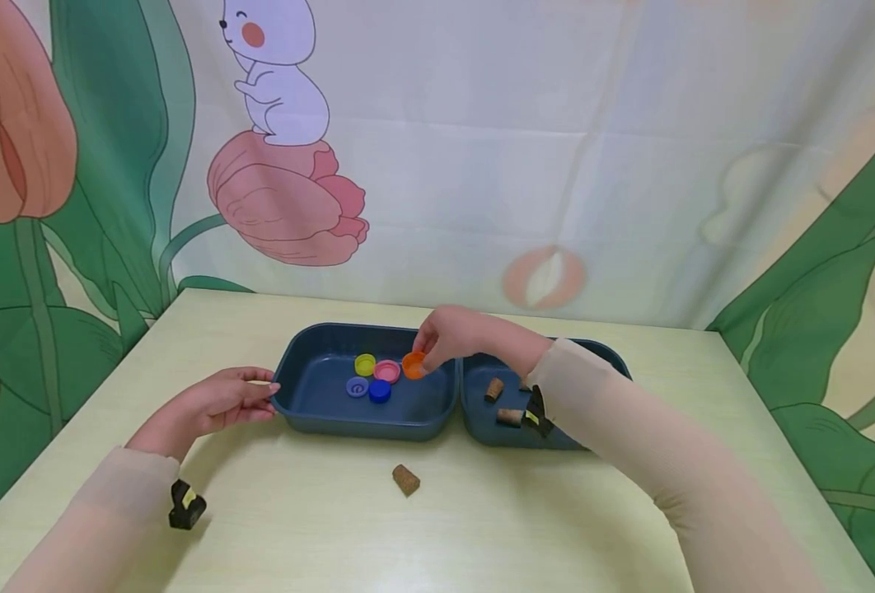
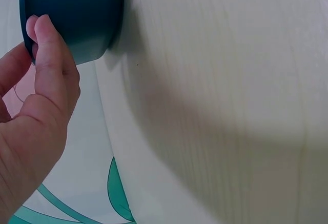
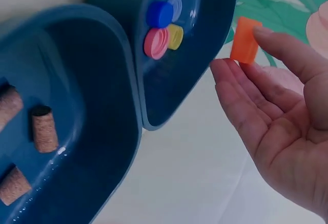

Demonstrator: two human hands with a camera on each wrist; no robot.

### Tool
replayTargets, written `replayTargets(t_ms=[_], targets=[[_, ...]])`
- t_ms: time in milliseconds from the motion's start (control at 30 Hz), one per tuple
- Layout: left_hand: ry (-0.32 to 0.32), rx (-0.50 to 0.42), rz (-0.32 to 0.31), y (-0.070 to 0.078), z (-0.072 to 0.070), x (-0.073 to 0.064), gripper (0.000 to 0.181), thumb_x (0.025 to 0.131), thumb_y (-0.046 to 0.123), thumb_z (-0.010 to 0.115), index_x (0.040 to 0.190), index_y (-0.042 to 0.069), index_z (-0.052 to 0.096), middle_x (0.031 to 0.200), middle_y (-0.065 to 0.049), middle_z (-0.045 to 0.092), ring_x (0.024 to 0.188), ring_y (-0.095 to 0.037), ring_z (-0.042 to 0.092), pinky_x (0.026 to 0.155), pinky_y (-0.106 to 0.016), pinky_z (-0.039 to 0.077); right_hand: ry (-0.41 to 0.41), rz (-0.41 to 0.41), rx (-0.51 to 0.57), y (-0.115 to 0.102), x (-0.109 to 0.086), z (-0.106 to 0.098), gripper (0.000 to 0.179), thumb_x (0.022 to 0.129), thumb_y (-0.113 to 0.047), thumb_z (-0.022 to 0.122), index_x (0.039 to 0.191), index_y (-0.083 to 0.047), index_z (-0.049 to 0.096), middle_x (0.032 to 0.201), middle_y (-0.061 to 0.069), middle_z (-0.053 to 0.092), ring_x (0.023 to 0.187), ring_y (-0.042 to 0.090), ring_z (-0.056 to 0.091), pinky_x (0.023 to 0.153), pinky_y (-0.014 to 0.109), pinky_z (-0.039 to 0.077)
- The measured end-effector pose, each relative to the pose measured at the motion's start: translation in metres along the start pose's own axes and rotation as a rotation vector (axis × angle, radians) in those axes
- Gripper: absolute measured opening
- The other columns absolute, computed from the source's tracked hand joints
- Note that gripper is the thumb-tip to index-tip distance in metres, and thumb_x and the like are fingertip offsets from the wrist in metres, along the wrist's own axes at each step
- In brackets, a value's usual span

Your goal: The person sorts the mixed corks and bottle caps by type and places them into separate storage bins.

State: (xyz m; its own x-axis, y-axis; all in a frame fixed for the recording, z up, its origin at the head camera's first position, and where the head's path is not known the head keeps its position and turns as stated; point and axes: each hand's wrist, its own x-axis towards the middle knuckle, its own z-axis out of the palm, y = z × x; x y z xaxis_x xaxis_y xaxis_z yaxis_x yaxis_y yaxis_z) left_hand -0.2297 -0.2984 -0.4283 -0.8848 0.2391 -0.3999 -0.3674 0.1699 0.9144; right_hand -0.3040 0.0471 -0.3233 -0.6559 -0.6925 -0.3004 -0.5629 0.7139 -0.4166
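An orange bottle cap [image 3: 245, 40] is pinched between the thumb and fingertips of my right hand [image 1: 454, 331], above the right part of the left dark blue tray [image 1: 367, 429]. Below it in that tray lie a yellow cap [image 1: 365, 365], a pink cap [image 1: 387, 371], a blue cap [image 1: 380, 391] and a pale purple cap [image 1: 357, 386]. My left hand [image 2: 46, 96] holds the tray's left end by the rim, thumb and fingers on either side of it.
A second dark blue tray [image 3: 115, 147] stands against the first on the right, with corks [image 3: 44, 129] inside, partly hidden by my right arm. One loose cork [image 1: 406, 479] lies on the table [image 1: 319, 527] in front. A printed curtain [image 1: 437, 165] hangs behind.
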Motion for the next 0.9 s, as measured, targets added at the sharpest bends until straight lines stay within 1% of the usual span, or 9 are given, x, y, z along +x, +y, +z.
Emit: replayTargets(t_ms=[100, 200, 367, 433, 533, 667, 733, 800, 900], targets=[[-0.007, -0.012, 0.009, -0.002, -0.001, 0.001, 0.022, 0.107, 0.01, 0.049, 0.125, -0.001, 0.042, 0.082, 0.004, 0.068, 0.073, -0.005, 0.067, 0.074, -0.018, 0.062, -0.044, 0.012, -0.039, -0.001, 0.012, -0.004, 0.031, 0.095, -0.016, 0.07, 0.124, -0.003, 0.072, 0.119, 0.013, 0.075, 0.095, 0.022, 0.068, 0.083, 0.023, 0.057], [-0.008, -0.016, 0.014, -0.002, -0.001, 0.001, 0.022, 0.107, 0.01, 0.049, 0.125, -0.001, 0.042, 0.082, 0.004, 0.068, 0.074, -0.005, 0.067, 0.074, -0.018, 0.062, -0.081, 0.021, -0.069, -0.003, 0.023, -0.007, 0.03, 0.094, -0.015, 0.07, 0.122, -0.003, 0.072, 0.119, 0.012, 0.075, 0.089, 0.018, 0.066, 0.081, 0.021, 0.058], [-0.006, -0.013, 0.012, -0.001, 0.0, 0.001, 0.023, 0.107, 0.01, 0.049, 0.126, -0.001, 0.041, 0.081, 0.004, 0.068, 0.073, -0.005, 0.067, 0.075, -0.018, 0.062, -0.112, 0.045, -0.063, -0.006, 0.041, -0.006, 0.026, 0.093, -0.011, 0.07, 0.117, -0.002, 0.073, 0.107, 0.01, 0.075, 0.078, 0.01, 0.057, 0.072, 0.016, 0.053], [-0.003, -0.013, 0.009, -0.001, -0.001, 0.001, 0.023, 0.107, 0.01, 0.049, 0.126, -0.001, 0.041, 0.081, 0.004, 0.068, 0.073, -0.005, 0.067, 0.075, -0.018, 0.062, -0.122, 0.055, -0.056, -0.008, 0.046, -0.006, 0.025, 0.093, -0.01, 0.069, 0.116, -0.001, 0.073, 0.103, 0.01, 0.075, 0.077, 0.011, 0.057, 0.072, 0.016, 0.053], [-0.002, -0.016, 0.008, -0.001, 0.0, 0.0, 0.022, 0.107, 0.01, 0.049, 0.125, 0.0, 0.042, 0.081, 0.004, 0.068, 0.073, -0.005, 0.067, 0.074, -0.019, 0.062, -0.133, 0.087, -0.047, -0.011, 0.053, -0.005, 0.025, 0.093, -0.011, 0.07, 0.115, -0.002, 0.074, 0.1, 0.009, 0.074, 0.079, 0.012, 0.059, 0.078, 0.019, 0.057], [-0.002, -0.03, 0.003, -0.001, 0.0, 0.0, 0.019, 0.107, 0.01, 0.049, 0.123, 0.001, 0.043, 0.081, 0.004, 0.069, 0.073, -0.006, 0.067, 0.074, -0.019, 0.062, -0.147, 0.143, -0.022, -0.014, 0.059, -0.002, 0.022, 0.093, -0.015, 0.072, 0.112, -0.003, 0.075, 0.105, 0.009, 0.076, 0.083, 0.013, 0.063, 0.089, 0.025, 0.06], [0.001, -0.037, -0.001, -0.001, 0.0, 0.0, 0.018, 0.107, 0.009, 0.05, 0.122, 0.002, 0.043, 0.08, 0.004, 0.069, 0.073, -0.006, 0.067, 0.074, -0.019, 0.062, -0.149, 0.174, -0.015, -0.015, 0.062, -0.001, 0.02, 0.093, -0.014, 0.072, 0.11, -0.003, 0.075, 0.108, 0.01, 0.076, 0.086, 0.015, 0.065, 0.092, 0.028, 0.06], [0.004, -0.042, -0.003, -0.001, 0.001, 0.0, 0.017, 0.107, 0.009, 0.049, 0.121, 0.003, 0.043, 0.08, 0.003, 0.07, 0.072, -0.006, 0.068, 0.074, -0.019, 0.062, -0.148, 0.208, -0.026, -0.015, 0.064, 0.001, 0.019, 0.093, -0.014, 0.071, 0.109, -0.004, 0.076, 0.11, 0.01, 0.076, 0.088, 0.016, 0.065, 0.093, 0.028, 0.06], [0.003, -0.045, -0.005, -0.001, 0.001, 0.0, 0.017, 0.107, 0.009, 0.049, 0.122, 0.003, 0.044, 0.08, 0.003, 0.07, 0.072, -0.006, 0.068, 0.074, -0.019, 0.062, -0.149, 0.27, -0.048, -0.015, 0.068, 0.002, 0.018, 0.093, -0.015, 0.072, 0.107, -0.006, 0.077, 0.109, 0.009, 0.076, 0.089, 0.018, 0.065, 0.085, 0.027, 0.059]])
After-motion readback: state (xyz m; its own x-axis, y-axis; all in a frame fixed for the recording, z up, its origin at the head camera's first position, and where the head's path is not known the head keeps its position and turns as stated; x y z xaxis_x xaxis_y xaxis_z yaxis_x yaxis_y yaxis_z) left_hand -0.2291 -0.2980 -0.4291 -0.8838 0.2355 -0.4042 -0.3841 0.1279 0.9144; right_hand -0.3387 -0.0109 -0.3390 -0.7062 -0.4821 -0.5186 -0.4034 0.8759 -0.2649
